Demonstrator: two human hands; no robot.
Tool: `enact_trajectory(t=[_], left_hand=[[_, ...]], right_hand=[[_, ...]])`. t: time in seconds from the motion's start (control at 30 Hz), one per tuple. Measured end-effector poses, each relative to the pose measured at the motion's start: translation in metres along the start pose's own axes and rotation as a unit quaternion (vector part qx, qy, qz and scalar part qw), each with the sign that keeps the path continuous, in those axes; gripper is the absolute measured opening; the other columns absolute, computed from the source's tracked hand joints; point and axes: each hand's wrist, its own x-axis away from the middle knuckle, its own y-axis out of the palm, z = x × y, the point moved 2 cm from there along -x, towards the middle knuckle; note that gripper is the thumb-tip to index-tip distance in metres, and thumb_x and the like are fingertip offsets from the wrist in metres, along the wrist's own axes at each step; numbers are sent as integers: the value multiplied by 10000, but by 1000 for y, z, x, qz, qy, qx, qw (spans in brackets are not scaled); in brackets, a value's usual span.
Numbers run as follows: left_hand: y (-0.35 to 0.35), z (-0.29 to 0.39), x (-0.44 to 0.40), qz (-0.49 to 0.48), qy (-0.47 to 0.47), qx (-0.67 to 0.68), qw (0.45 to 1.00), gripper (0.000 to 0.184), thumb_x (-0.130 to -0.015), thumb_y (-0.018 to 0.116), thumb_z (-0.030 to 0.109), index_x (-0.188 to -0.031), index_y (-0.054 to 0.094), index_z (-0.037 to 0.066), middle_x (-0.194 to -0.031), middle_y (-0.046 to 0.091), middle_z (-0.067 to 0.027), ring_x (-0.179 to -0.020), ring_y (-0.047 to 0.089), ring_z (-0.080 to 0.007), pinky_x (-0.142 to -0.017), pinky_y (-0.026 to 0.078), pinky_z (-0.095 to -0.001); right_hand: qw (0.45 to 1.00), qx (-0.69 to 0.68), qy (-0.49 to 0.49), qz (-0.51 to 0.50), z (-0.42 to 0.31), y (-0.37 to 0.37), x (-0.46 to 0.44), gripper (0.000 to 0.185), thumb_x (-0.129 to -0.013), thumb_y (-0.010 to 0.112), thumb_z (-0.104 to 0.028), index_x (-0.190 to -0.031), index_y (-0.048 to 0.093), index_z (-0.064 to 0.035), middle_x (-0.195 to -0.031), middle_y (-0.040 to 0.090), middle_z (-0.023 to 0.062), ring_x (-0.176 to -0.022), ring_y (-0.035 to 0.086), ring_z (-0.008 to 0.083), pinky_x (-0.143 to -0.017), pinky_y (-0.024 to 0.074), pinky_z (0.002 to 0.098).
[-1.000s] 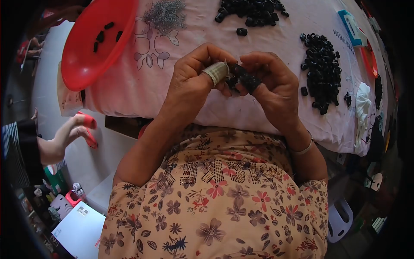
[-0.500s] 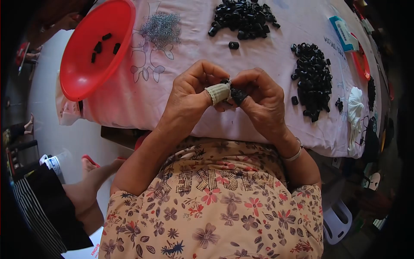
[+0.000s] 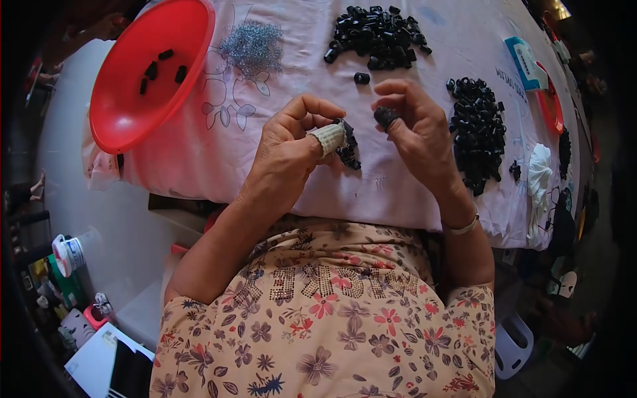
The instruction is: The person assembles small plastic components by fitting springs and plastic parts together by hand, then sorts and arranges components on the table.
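Observation:
My left hand point(image 3: 288, 142) is closed in a pinch on a small black plastic part point(image 3: 342, 125). A pale knitted finger cover point(image 3: 328, 138) wraps its thumb. Beside those fingertips, over the cloth, is a small cluster of black pieces point(image 3: 348, 154), partly hidden by the thumb. To the right, my right hand point(image 3: 419, 126) is apart from the left, fingers bent and separated from the thumb, with nothing visible between them. A dark cover point(image 3: 387, 119) sits on that thumb. Nearest to this hand are a single black part point(image 3: 361, 78) and a pile of black parts point(image 3: 476, 132).
Another black pile point(image 3: 375, 36) lies at the back. On the left, a red basin point(image 3: 119, 113) holds several black parts, near a heap of small silvery pieces point(image 3: 252, 46). A blue-white box point(image 3: 526, 63) and white cloth point(image 3: 539, 179) lie right on the pink tablecloth point(image 3: 391, 192).
My right hand has moved away from the left, to the right and slightly back. The black cluster beside my left hand now shows. A person's leg at lower left has gone from view.

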Motion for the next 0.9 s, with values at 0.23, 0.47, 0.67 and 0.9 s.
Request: enact_trajectory(t=[0.23, 0.47, 0.67, 0.9], left_hand=[[-7, -1, 0, -3, -22, 45, 999, 275, -864, 588, 91, -1099, 493, -17, -842, 589, -60, -702, 608, -119, -702, 559, -304], [-12, 5, -2, 22, 1, 85, 996, 241, -846, 568, 41, -1077, 510, 0, -863, 588, -67, -723, 611, -127, -692, 573, -331], [-16, 12, -2, 12, 29, 100, 995, 252, -841, 547, 31, -1086, 504, -12, -871, 581, -72, -746, 608, -138, -744, 565, -363], [-20, 12, -3, 26, 20, 91, 995, 260, -839, 564, 38, -1091, 510, 4, -851, 569, -51, -724, 588, -118, -717, 555, -339]], right_hand=[[977, 202, -56, 33, 22, -16, -48, 371, -758, 590, -24, -1126, 547, -36, -882, 623, 140, -762, 628, 207, -683, 520, 312], [959, 260, -107, 26, 22, -14, -42, 390, -747, 565, 22, -1127, 572, -63, -881, 591, 53, -690, 542, 81, -639, 479, 238], [976, 199, -81, 44, 30, -26, -34, 301, -734, 579, 17, -1030, 584, -39, -927, 610, 121, -850, 621, 208, -716, 519, 301], [937, 321, -126, 55, 19, -9, -43, 379, -726, 643, -78, -1099, 577, -78, -940, 569, 118, -853, 603, 254, -735, 511, 358]])
